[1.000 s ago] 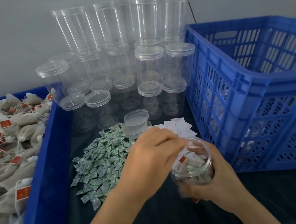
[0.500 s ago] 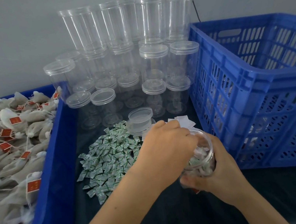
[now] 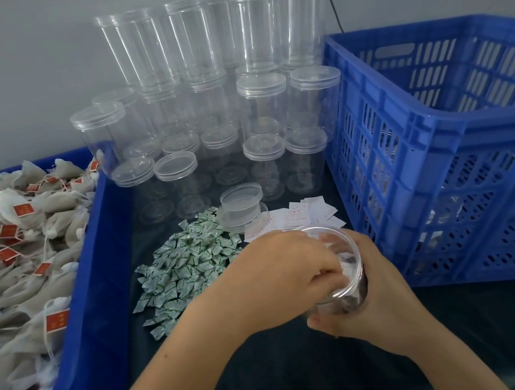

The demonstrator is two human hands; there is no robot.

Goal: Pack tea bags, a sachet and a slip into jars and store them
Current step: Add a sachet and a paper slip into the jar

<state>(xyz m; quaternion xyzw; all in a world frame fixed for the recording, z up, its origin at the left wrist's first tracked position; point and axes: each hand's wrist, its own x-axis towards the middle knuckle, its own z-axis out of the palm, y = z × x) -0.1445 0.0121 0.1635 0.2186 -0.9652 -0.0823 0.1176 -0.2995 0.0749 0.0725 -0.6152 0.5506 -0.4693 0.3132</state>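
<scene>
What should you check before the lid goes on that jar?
1. Jar held steady: ok, the right hand grips it from the side.
2. Jar mouth free: not ok, the left hand has its fingers inside.
3. Tea bags in: ok, dark filling shows low in the jar.
4. Slip in: cannot tell; something white shows, but blurred.
5. Sachet in: cannot tell.
6. Lid at hand: ok, loose lids are stacked beyond the sachets.
</scene>
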